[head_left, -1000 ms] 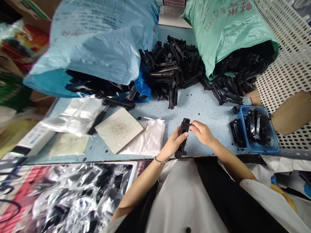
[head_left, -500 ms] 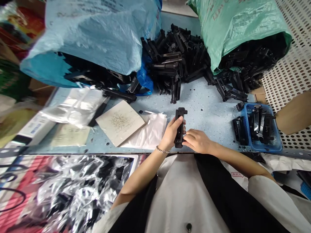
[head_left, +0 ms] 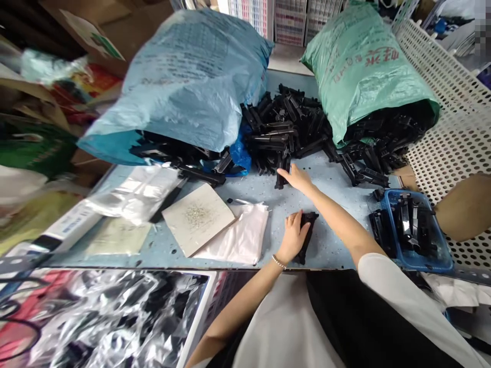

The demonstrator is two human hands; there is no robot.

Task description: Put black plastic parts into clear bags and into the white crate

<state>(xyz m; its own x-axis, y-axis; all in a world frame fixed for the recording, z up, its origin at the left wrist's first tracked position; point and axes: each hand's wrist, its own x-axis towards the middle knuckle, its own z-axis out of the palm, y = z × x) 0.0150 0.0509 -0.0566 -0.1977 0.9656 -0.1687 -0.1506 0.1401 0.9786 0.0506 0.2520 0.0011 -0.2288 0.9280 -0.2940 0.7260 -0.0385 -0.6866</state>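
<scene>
My left hand (head_left: 294,238), with a beaded bracelet at its wrist, is closed around a long black plastic part (head_left: 307,239) near the bench's front edge. That part lies tilted, its upper end leaning right. Farther forward, my right hand (head_left: 298,179) reaches to the front of a heap of similar black plastic parts (head_left: 295,115). Its fingers are apart, over one black part (head_left: 283,171) that sticks out of the heap; whether they touch it I cannot tell.
A blue bag (head_left: 184,87) and a green bag (head_left: 364,71) spill black parts at the back. Left are a square board (head_left: 199,220) and clear plastic bags (head_left: 245,235). A blue basket (head_left: 425,263) of parts stands right. Below lies a bin (head_left: 209,296) of bagged items.
My right hand has left the held part and moved forward to the heap. My left hand keeps its part, now tilted and shifted right. The view has tipped upward.
</scene>
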